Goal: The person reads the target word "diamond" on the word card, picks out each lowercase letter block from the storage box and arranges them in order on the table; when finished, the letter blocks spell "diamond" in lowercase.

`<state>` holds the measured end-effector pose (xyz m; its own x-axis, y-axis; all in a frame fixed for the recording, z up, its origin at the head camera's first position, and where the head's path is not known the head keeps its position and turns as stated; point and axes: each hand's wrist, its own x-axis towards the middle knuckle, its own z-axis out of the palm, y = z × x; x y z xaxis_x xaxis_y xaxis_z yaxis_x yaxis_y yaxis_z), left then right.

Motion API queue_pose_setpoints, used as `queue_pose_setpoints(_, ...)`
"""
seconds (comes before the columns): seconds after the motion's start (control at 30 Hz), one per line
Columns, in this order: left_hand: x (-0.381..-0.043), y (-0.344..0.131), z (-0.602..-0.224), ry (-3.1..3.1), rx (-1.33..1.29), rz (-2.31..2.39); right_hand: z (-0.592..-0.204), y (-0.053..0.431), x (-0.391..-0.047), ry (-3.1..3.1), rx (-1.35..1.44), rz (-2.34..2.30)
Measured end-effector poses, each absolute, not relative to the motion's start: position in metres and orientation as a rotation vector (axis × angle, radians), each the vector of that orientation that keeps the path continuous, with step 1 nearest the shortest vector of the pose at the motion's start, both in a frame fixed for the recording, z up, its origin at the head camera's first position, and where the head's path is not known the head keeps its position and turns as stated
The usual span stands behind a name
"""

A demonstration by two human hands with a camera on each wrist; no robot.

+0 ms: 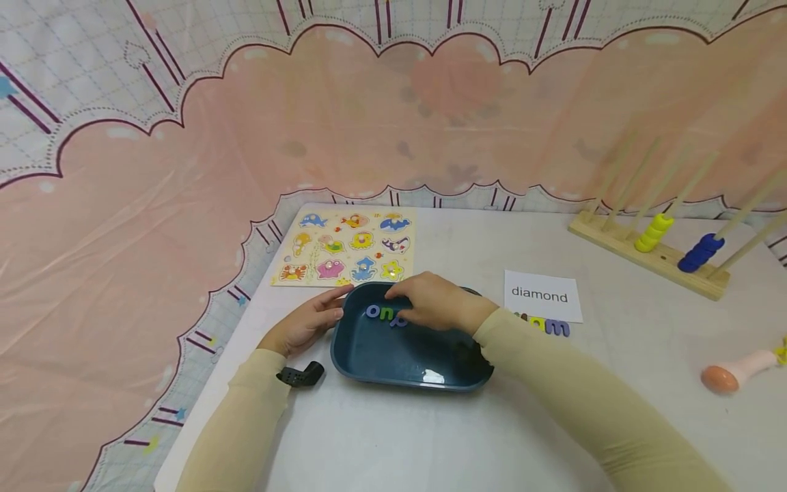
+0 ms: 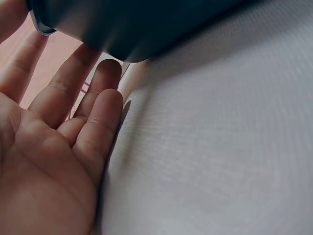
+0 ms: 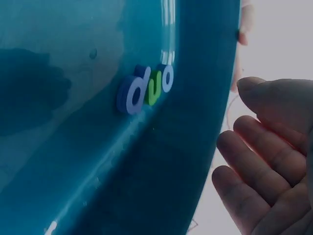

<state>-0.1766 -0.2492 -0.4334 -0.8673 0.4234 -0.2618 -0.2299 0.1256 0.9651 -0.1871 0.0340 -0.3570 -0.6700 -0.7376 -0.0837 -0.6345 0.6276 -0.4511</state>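
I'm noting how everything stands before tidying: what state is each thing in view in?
Tray: upright, three letters inside.
Three letters: lying in a row.
Left hand: fingers extended, touching the tray.
Right hand: over the tray, holding nothing visible.
Card: flat, "diamond" facing up.
Letters by the card: partly hidden by the sleeve.
Puzzle board: flat, pictures up.
Counting frame: standing, yellow beads on one rod, blue on another.
Pink-handled toy: lying on its side.

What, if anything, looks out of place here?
Possibly the letter right of the n in the tray: in the head view it reads like a p. The card says "diamond", so it may be an upside-down d.
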Motion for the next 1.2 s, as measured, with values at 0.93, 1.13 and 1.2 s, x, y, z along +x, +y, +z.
queue_pose_setpoints(0.93,-0.176,-0.25,-0.433,1.923,0.176,1.786,-0.391,0.0,-0.195,2.51,-1.032,-0.567)
queue_pose_setpoints(1.13,-0.177,-0.25,-0.434,1.92,0.175,1.794,-0.392,-0.003,-0.197,2.497,-1.048,-0.565)
queue_pose_setpoints(1.2,-0.177,-0.25,-0.434,1.924,0.177,1.789,-0.394,-0.004,-0.197,2.495,-1.044,-0.558)
